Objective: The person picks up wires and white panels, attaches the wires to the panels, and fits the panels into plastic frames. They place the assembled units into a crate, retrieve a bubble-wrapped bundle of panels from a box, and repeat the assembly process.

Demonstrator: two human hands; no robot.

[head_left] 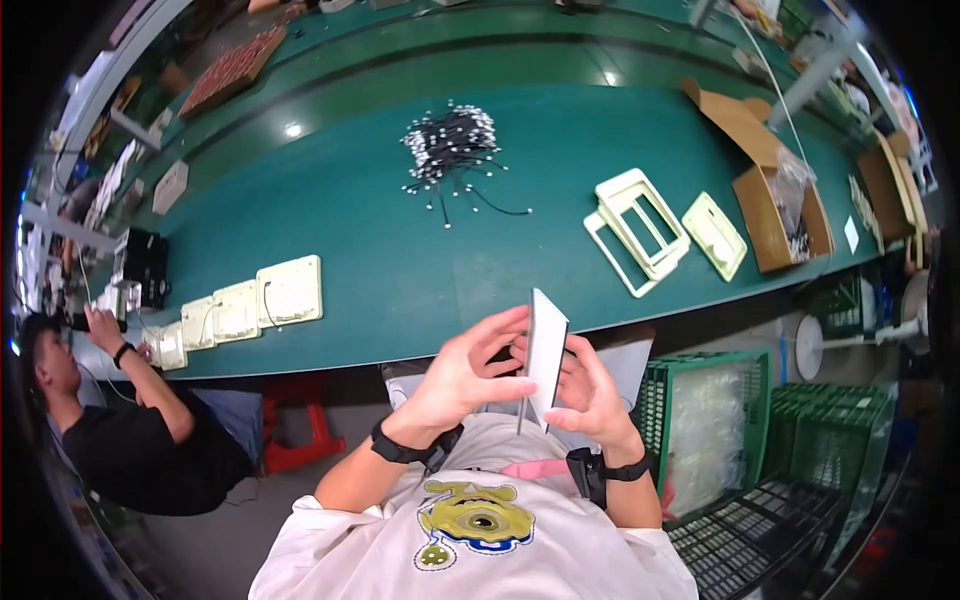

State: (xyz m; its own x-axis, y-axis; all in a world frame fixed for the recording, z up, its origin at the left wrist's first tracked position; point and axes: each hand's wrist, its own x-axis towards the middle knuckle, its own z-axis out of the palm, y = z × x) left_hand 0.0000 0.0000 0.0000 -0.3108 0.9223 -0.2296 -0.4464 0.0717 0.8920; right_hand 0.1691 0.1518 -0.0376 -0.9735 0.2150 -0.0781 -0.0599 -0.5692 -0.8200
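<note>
A green surface [380, 280] runs across the view, its near edge just beyond the person's hands; more green stretches behind it, and shelving and frames line both sides of the room. At the left a co-worker [130, 430] in a dark top sits at the same surface, a hand raised over it, with a red stool [305, 425] nearby on the floor. Green crates [705, 360] stand on the right, below the edge.

A heap of black cables [455, 140] with white ends lies mid-surface. To its right are stacked cream frames [640, 235], a cream cover [715, 237] beside them, and an open carton [785, 215] with clear plastic inside. On the left, pale casings [290, 290] form a row reaching toward the co-worker. Nothing stands between the hands and the thin panel [547, 360].

The panel is in the air in front of the person's chest, tipped nearly on edge, so its white face shows as a narrow strip with dark borders. Its long axis runs from the chest toward the surface. The left hand [470, 370] is half-curled, thumb and fingers at the panel's left side; the right hand [590, 395], loosely bent, supports the right side.
</note>
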